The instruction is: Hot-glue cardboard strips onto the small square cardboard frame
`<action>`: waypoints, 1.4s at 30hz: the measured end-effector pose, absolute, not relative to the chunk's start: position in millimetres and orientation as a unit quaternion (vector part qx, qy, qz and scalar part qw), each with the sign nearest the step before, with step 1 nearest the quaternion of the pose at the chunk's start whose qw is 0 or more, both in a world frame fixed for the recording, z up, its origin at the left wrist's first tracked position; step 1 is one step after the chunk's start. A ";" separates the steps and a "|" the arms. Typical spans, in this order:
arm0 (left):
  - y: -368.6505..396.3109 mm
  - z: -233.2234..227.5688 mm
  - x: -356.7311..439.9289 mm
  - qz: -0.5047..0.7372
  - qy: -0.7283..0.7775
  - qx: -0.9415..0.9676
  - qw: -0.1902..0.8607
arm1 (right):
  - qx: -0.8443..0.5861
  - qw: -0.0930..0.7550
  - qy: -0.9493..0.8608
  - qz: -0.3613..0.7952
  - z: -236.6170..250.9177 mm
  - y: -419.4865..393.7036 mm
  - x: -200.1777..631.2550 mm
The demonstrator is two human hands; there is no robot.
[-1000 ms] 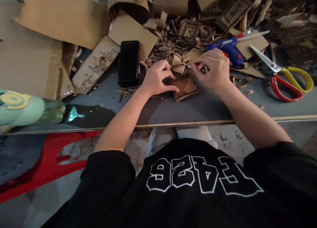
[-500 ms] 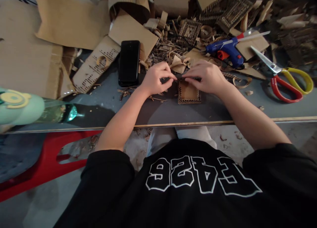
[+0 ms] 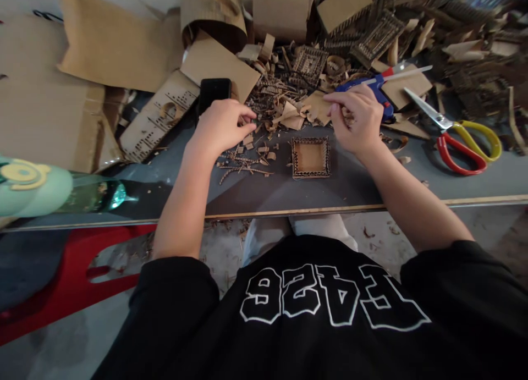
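Observation:
A small square cardboard tray [image 3: 311,158] with notched edges lies flat on the grey table [image 3: 363,185], and neither hand touches it. My left hand [image 3: 223,126] hovers up and left of it, beside the black phone [image 3: 213,88]. Its fingertips are pinched together at the edge of the loose cardboard scraps [image 3: 247,160], and nothing shows between them. My right hand [image 3: 358,117] is up and right of the tray. Its thumb and forefinger rest among the curled cardboard offcuts [image 3: 303,109], just in front of the blue glue gun [image 3: 371,82]. Whether they hold a strip is hidden.
Red-and-yellow scissors [image 3: 464,141] lie at the right. Large cardboard sheets [image 3: 119,44] and lattice-cut pieces [image 3: 307,61] crowd the back of the table. A green bottle [image 3: 49,190] lies at the left edge, above a red stool [image 3: 78,275].
Both hands let go of the tray's far edge and moved apart and away from me, the left towards the phone, the right towards the glue gun. The tray now lies flat and uncovered.

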State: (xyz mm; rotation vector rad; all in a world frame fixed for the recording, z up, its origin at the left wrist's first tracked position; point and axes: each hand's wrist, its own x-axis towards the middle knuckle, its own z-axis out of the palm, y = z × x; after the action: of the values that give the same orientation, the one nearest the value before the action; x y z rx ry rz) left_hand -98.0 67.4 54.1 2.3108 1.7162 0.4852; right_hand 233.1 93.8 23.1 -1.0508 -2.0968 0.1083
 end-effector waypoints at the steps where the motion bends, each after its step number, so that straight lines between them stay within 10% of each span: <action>1: 65.4 53.2 -99.7 0.135 0.583 0.789 0.135 | -0.407 0.378 -0.830 0.045 22.3 93.4 232.2; 12: 49.4 60.9 -114.8 0.181 0.535 0.815 0.134 | -0.358 0.212 -0.903 0.105 12.4 91.0 226.3; 22: 44.2 46.4 -77.4 0.042 0.533 0.837 0.117 | -0.395 0.227 -0.885 0.098 11.7 82.8 223.5; 42: 68.9 49.0 -9.2 0.154 0.517 0.831 0.134 | -0.305 0.388 -0.867 0.071 -2.7 101.5 218.7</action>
State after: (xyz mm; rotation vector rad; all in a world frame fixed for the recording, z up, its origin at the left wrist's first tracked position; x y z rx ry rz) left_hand -9.2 68.9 49.0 2.4093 1.4991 0.4464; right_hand 218.7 101.5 -2.7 -0.7755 -2.2061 0.1817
